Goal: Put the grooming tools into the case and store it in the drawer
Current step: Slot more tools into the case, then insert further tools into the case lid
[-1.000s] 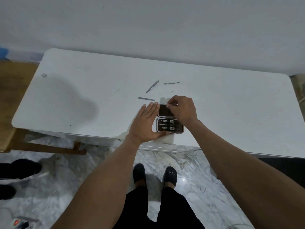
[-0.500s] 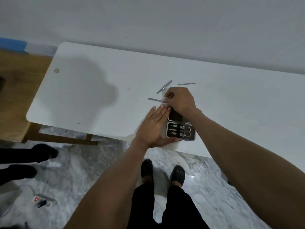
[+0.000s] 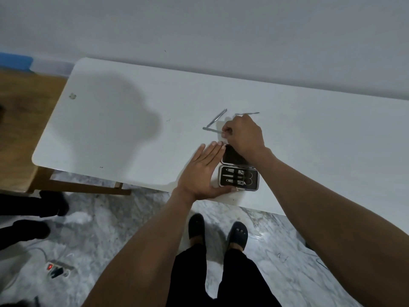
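A small black grooming case [image 3: 238, 178] lies open near the front edge of the white table [image 3: 124, 138], with several metal tools strapped inside. My left hand [image 3: 202, 173] rests flat against the case's left side, fingers straight. My right hand [image 3: 243, 135] is beyond the case's lid, its fingertips pinched on the end of a thin flat metal tool [image 3: 211, 129] that lies on the table. A pair of tweezers [image 3: 218, 118] lies just behind it. A slim metal pick [image 3: 252, 113] sticks out behind my right hand.
The table stands against a pale wall. A wooden bench [image 3: 24, 120] sits at the left. Someone's dark shoes [image 3: 33, 218] are on the marble floor at left, with a power strip [image 3: 58, 268] nearby. My own feet [image 3: 218, 233] are below the table's edge.
My right hand moved from the case's lid out to the loose tools and pinched the end of the flat metal tool. My left hand stayed against the case.
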A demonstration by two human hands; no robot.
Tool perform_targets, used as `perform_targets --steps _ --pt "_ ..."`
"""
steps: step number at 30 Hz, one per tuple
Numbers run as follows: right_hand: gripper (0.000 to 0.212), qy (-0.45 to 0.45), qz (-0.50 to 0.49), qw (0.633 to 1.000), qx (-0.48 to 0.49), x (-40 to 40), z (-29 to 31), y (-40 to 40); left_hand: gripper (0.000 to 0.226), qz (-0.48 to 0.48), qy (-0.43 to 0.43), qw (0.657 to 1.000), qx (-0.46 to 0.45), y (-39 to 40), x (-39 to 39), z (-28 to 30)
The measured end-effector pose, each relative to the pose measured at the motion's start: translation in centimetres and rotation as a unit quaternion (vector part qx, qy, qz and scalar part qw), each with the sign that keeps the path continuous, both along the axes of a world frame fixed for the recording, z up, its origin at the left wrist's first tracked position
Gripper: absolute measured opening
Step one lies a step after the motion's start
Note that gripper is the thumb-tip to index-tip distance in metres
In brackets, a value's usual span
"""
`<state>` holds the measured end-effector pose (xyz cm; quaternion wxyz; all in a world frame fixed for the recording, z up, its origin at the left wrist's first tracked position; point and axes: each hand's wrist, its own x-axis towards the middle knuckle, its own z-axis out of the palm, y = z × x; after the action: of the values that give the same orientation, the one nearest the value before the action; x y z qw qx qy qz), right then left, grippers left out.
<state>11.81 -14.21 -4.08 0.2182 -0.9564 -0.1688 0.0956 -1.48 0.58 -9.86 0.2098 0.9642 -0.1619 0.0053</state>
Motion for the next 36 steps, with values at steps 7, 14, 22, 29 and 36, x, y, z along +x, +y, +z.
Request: perform_targets --steps 7,14,22,29,36 --pt "0.012 -0.016 0.024 0.998 -0.062 -0.5 -0.1 0.8 0.119 0.000 -0.005 1.000 0.003 -0.1 0.0 -0.1" --pt "0.007 0.018 0.023 1.000 -0.005 -1.2 0.1 -0.5 0.119 0.004 -0.015 1.000 -0.005 -0.2 0.0 -0.1" --pt "0.003 0.070 -0.156 0.963 0.208 -3.2 1.4 -3.0 0.118 0.002 -0.022 1.000 -0.010 -0.2 -0.1 0.1" --pt "0.006 0.093 -0.242 0.929 0.264 -6.2 2.3 -6.5 0.116 0.001 -0.032 0.999 -0.007 -0.2 -0.2 0.1" --pt "0.005 0.104 -0.294 0.917 0.250 -9.7 1.5 -10.1 0.119 0.003 -0.012 1.000 0.013 -0.3 -0.4 0.4"
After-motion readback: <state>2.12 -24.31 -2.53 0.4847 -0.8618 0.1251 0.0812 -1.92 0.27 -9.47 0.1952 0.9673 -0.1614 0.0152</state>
